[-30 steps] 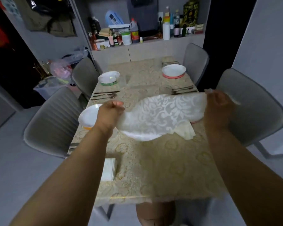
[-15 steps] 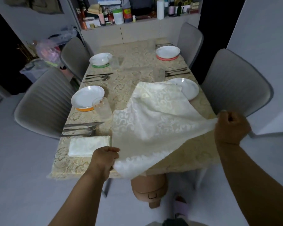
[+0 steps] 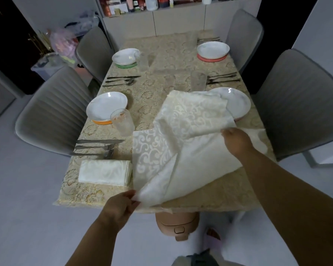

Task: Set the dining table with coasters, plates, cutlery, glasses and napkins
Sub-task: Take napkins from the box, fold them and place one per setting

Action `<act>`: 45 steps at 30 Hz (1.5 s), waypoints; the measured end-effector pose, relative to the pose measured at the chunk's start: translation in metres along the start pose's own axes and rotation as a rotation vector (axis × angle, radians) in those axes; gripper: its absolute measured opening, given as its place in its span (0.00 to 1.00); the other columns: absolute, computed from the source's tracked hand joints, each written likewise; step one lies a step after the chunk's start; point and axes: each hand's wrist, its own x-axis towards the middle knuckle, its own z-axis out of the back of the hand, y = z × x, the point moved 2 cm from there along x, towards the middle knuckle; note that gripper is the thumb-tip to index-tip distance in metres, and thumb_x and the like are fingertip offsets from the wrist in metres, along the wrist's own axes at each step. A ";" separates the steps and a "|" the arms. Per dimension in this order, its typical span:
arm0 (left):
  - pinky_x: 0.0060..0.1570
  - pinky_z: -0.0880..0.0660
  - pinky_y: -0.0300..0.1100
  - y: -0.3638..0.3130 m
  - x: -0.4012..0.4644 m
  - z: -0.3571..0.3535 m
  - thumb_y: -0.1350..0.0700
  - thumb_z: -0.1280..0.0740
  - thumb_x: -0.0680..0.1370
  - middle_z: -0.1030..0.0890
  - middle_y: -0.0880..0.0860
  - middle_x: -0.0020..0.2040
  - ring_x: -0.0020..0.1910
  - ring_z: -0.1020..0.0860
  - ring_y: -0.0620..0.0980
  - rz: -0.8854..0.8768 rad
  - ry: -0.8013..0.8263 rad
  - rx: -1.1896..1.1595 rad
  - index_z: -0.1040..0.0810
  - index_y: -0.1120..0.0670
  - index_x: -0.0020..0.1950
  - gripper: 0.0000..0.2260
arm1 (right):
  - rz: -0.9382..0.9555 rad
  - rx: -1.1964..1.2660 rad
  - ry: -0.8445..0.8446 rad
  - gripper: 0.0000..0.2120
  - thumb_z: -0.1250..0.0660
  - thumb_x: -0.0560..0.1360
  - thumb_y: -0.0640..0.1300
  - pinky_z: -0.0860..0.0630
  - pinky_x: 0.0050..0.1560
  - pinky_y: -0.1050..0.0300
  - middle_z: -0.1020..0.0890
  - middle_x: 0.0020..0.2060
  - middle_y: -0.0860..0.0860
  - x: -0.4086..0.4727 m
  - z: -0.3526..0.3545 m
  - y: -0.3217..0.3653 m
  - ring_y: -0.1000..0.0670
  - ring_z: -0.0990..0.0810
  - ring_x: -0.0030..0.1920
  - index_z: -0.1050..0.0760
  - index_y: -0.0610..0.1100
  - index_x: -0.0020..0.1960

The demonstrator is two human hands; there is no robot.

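Nearest, left hand, fingers curled, pinching the near corner of the open napkin at the table edge. Farther in, right hand, fingers bent down, gripping a fold of the same cloth. Napkin white, scroll-patterned, half spread and rumpled, far edge lapping onto the near right plate. Just left, a folded napkin, then cutlery, a glass, a plate on an orange coaster. Beyond, two more settings.
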 end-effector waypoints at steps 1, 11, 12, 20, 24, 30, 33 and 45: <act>0.60 0.28 0.48 0.001 0.005 0.000 0.81 0.47 0.73 0.27 0.65 0.62 0.58 0.26 0.62 -0.024 0.000 0.052 0.31 0.71 0.66 0.23 | -0.047 0.102 0.053 0.16 0.40 0.79 0.37 0.30 0.63 0.54 0.26 0.64 0.39 0.008 -0.005 0.003 0.42 0.26 0.63 0.29 0.38 0.66; 0.46 0.20 0.51 -0.003 0.016 -0.015 0.65 0.31 0.73 0.17 0.51 0.38 0.40 0.18 0.53 -0.389 -0.229 0.683 0.20 0.53 0.46 0.07 | -0.371 0.113 -0.274 0.20 0.36 0.75 0.41 0.34 0.63 0.49 0.26 0.61 0.38 0.001 -0.032 -0.056 0.38 0.29 0.62 0.31 0.37 0.66; 0.43 0.20 0.49 -0.003 0.017 -0.016 0.63 0.33 0.75 0.17 0.51 0.37 0.38 0.18 0.53 -0.415 -0.261 0.716 0.20 0.54 0.46 0.05 | -0.452 0.076 -0.258 0.24 0.36 0.76 0.44 0.37 0.65 0.47 0.29 0.64 0.37 -0.002 -0.033 -0.064 0.37 0.33 0.66 0.35 0.36 0.68; 0.43 0.32 0.45 0.011 0.019 -0.030 0.53 0.30 0.75 0.19 0.60 0.51 0.47 0.22 0.60 -0.376 -0.456 0.780 0.26 0.62 0.58 0.17 | -0.762 0.109 -0.020 0.37 0.39 0.77 0.59 0.43 0.71 0.46 0.43 0.73 0.37 -0.002 -0.035 -0.095 0.38 0.44 0.73 0.46 0.35 0.74; 0.49 0.26 0.51 0.017 0.023 -0.034 0.48 0.29 0.73 0.21 0.62 0.52 0.50 0.23 0.64 -0.358 -0.520 0.862 0.26 0.62 0.57 0.21 | -0.717 0.173 -0.042 0.26 0.40 0.79 0.53 0.38 0.67 0.47 0.33 0.67 0.35 -0.004 -0.030 -0.097 0.37 0.35 0.67 0.34 0.33 0.66; 0.54 0.30 0.54 0.018 0.017 -0.042 0.44 0.31 0.74 0.25 0.64 0.56 0.56 0.26 0.65 -0.284 -0.609 0.978 0.30 0.61 0.61 0.26 | -0.641 0.382 -0.190 0.21 0.37 0.79 0.42 0.32 0.63 0.48 0.29 0.65 0.36 -0.020 -0.017 -0.090 0.38 0.29 0.64 0.35 0.32 0.67; 0.52 0.27 0.55 0.019 0.022 -0.043 0.48 0.30 0.74 0.22 0.65 0.55 0.53 0.23 0.66 -0.298 -0.550 0.879 0.32 0.62 0.60 0.23 | -0.663 0.398 -0.256 0.23 0.37 0.79 0.42 0.32 0.62 0.48 0.29 0.66 0.37 -0.034 -0.007 -0.096 0.38 0.29 0.64 0.37 0.33 0.70; 0.54 0.28 0.52 0.017 0.024 -0.059 0.55 0.38 0.79 0.21 0.64 0.56 0.55 0.23 0.65 -0.436 -0.427 0.990 0.27 0.64 0.60 0.15 | -0.765 0.332 -0.428 0.11 0.36 0.77 0.39 0.28 0.50 0.49 0.22 0.51 0.38 -0.113 0.004 -0.130 0.38 0.23 0.51 0.33 0.37 0.57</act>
